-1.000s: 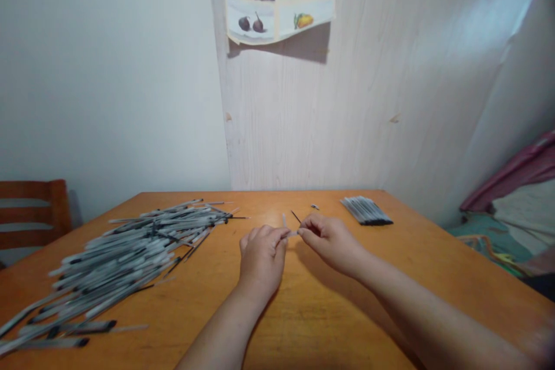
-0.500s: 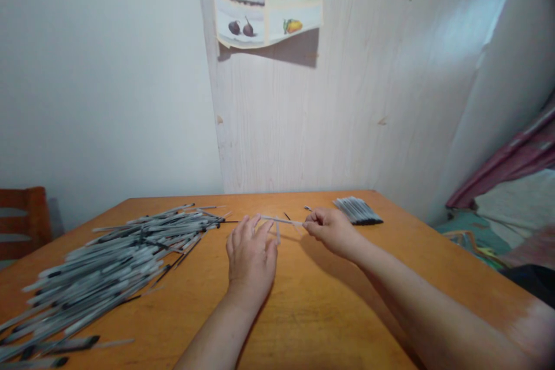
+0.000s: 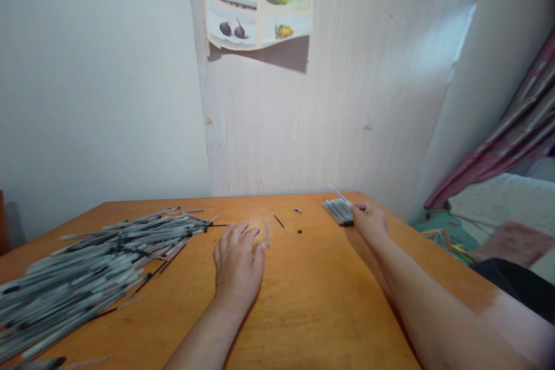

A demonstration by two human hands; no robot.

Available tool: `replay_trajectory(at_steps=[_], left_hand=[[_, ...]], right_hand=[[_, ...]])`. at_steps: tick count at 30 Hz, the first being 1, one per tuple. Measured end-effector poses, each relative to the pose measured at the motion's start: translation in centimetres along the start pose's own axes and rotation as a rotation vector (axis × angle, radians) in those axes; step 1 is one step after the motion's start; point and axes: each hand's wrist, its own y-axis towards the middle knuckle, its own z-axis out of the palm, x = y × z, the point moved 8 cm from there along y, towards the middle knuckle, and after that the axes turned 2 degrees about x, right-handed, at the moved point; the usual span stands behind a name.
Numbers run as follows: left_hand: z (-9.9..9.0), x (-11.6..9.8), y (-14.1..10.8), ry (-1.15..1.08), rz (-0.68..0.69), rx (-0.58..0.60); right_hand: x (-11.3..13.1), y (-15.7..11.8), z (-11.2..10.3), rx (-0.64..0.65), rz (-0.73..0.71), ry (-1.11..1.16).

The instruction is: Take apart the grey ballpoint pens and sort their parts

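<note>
My right hand (image 3: 370, 218) is closed on the end of a slim, whitish, pen-like stick (image 3: 340, 194), which slants up and left. It is held over the right end of a neat row of similar pens (image 3: 336, 211) with dark ends. My left hand (image 3: 237, 257) rests low over the table middle, fingers spread, holding nothing. Just right of its fingertips lies a clear tube (image 3: 267, 233). Beyond that are a thin dark-tipped refill (image 3: 280, 221), a small black cap-like piece (image 3: 299, 232) and a small metallic tip-like piece (image 3: 297, 210).
A large loose heap of grey-white pens (image 3: 108, 260) with black parts covers the left side of the wooden table (image 3: 299, 312). The wall (image 3: 277, 133) stands behind the far edge. To the right are a curtain (image 3: 489, 156) and a dark item (image 3: 511, 283).
My right hand has moved right with the pen-like stick, from the table middle to the row. My left hand stays open near the clear tube. The view has shifted slightly right.
</note>
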Motion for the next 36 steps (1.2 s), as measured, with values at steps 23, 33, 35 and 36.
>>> replay_trajectory(at_steps=[23, 33, 35, 36], left_hand=[[1.4, 1.1, 0.2, 0.030, -0.031, 0.078], [1.7, 1.2, 0.1, 0.012, 0.002, 0.058], [1.7, 1.2, 0.2, 0.009, 0.009, 0.059], [1.7, 1.2, 0.2, 0.008, 0.010, 0.059]], right_hand=[[-4.9, 0.6, 2.5, 0.084, 0.187, -0.136], [-4.6, 0.4, 2.8, 0.120, 0.208, -0.159], [-4.7, 0.4, 2.8, 0.123, 0.212, -0.161], [-4.7, 0.4, 2.8, 0.123, 0.214, -0.161]])
